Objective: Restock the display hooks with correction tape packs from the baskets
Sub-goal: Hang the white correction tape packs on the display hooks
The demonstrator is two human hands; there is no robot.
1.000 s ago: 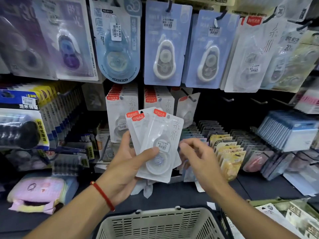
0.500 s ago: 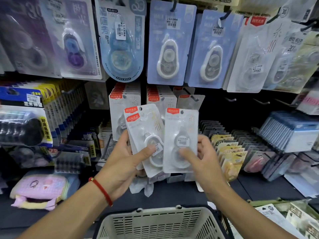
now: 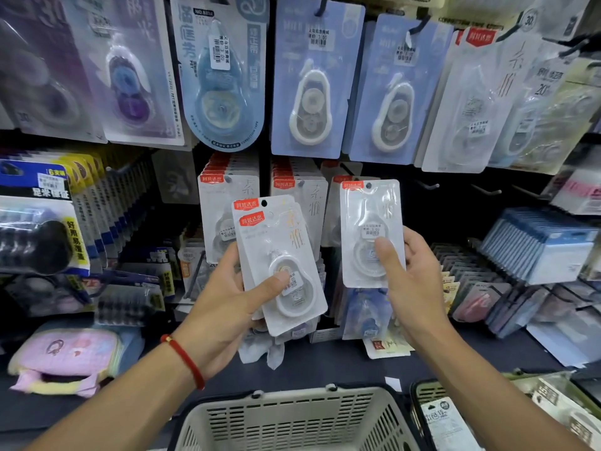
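Left hand (image 3: 224, 307) curled round a fanned stack of correction tape packs (image 3: 279, 255), thumb pressed on the front blister, held tilted before the hanging rows; right hand (image 3: 413, 281) pinching a single pack (image 3: 370, 229), thumb on its price label, fingers behind; raised higher and farther right than half a second ago, now upright before the display hook (image 3: 346, 169); grey basket (image 3: 292, 421) below, between the forearms.
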